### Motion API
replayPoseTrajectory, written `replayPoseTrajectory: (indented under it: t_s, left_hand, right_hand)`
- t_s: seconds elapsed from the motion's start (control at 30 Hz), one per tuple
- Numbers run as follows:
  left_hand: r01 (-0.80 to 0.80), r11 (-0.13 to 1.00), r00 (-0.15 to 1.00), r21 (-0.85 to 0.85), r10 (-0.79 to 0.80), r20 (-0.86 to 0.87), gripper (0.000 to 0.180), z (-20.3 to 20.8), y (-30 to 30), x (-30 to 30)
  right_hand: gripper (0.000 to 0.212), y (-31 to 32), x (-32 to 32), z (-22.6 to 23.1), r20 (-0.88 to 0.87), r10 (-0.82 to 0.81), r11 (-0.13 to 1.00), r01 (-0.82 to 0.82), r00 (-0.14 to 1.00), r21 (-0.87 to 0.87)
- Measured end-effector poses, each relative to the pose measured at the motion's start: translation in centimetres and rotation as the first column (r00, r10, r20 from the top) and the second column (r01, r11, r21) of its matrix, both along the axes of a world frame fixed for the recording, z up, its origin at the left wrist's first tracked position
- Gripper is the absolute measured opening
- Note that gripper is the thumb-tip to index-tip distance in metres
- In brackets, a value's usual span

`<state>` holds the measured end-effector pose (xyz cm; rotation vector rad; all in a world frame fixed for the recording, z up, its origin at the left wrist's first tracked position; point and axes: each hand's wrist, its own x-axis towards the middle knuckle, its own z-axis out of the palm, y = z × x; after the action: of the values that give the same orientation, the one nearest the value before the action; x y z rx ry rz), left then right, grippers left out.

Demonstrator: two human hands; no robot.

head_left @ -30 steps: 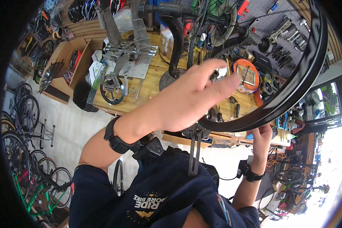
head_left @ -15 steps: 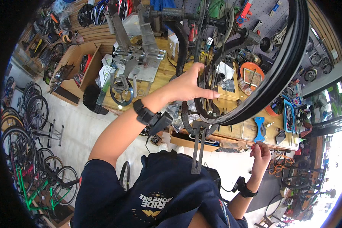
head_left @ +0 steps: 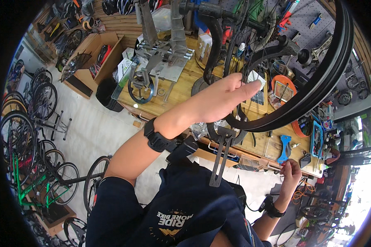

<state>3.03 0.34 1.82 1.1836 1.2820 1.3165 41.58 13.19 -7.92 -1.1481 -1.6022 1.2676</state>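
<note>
A bicycle wheel (head_left: pixel 319 92) with a black rim stands upright in a dark metal wheel stand (head_left: pixel 212 43). My left hand (head_left: pixel 224 96) reaches across in front of its spokes. The thumb points right and the fingers curl in around the spokes, with most fingertips hidden behind the hand. Down at the right, by the bench's front edge, my right hand (head_left: pixel 292 173) is closed, pinching a small red tool (head_left: pixel 283 164) that barely shows. A slotted metal bracket (head_left: pixel 220 160) sticks out from the stand toward me.
On the wooden bench (head_left: pixel 179 84) lie a blue tool (head_left: pixel 284 148), an orange bowl (head_left: pixel 284 80) and a blue tray (head_left: pixel 316 138). A grey metal fixture (head_left: pixel 165 61) stands at its left. Bicycles (head_left: pixel 33 181) line the far left, and a cardboard box (head_left: pixel 84 78) sits behind.
My view has shifted, so the bench sits farther right. My left hand has turned and moved right against the spokes, its thumb and fingers closer together. My right hand keeps its pinch.
</note>
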Motion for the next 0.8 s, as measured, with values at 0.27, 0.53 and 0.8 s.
replayPoseTrajectory:
  t_s: [0.27, 0.53, 0.8]
  left_hand:
    - [-0.175, 0.983, 0.983, 0.048, 0.172, 0.059, 0.094, -1.9, 0.4, 0.8]
    - [-0.216, 0.973, 0.814, 0.081, 0.225, -0.536, 0.102, -6.2, 2.8, -1.1]
    - [-0.358, 0.930, 0.916, 0.086, 0.367, -0.160, 0.054, -3.1, 1.5, -1.7]
  right_hand:
    - [0.012, -0.3, 0.6, -0.9, 0.031, 0.000, 1.000, 0.000, 1.000, -0.001]
    - [0.016, -1.0, 2.2, -0.5, 0.074, -0.027, 1.000, 0.026, 0.997, 0.009]
    - [0.017, -0.6, 3.2, -1.4, 0.073, -0.014, 1.000, 0.012, 0.997, 0.019]
